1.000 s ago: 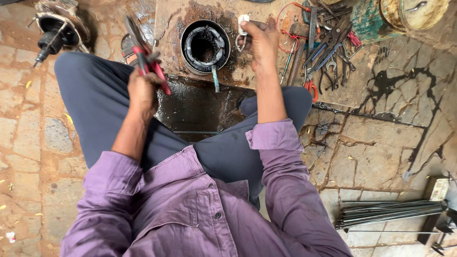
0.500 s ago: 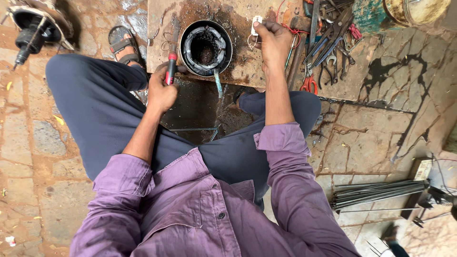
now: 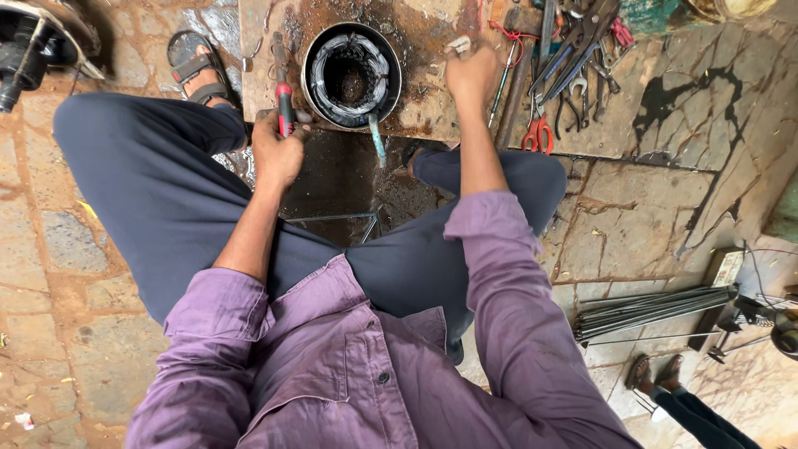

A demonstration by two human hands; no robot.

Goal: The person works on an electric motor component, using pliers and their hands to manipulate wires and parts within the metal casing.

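My left hand (image 3: 274, 151) is closed around red-handled pliers (image 3: 283, 100), held upright just left of a round black motor stator (image 3: 351, 73) with grey windings inside. The stator stands on a rusty metal plate (image 3: 424, 33). My right hand (image 3: 470, 73) is closed over a small pale metal piece (image 3: 457, 45) at the stator's right, resting on the plate. A greenish strip (image 3: 378, 140) hangs down from the stator's near edge. I sit with knees apart in dark trousers and a purple shirt.
A heap of pliers, spanners and red-handled cutters (image 3: 573, 58) lies right of the plate. A bundle of thin metal rods (image 3: 648, 309) rests on the stone floor at right. Another person's sandalled feet (image 3: 652, 374) stand lower right. A dark machine part (image 3: 29, 46) sits top left.
My left hand brought the pliers down from a raised position to the plate beside the stator. My right hand stayed by the stator's right side. The view shifted slightly.
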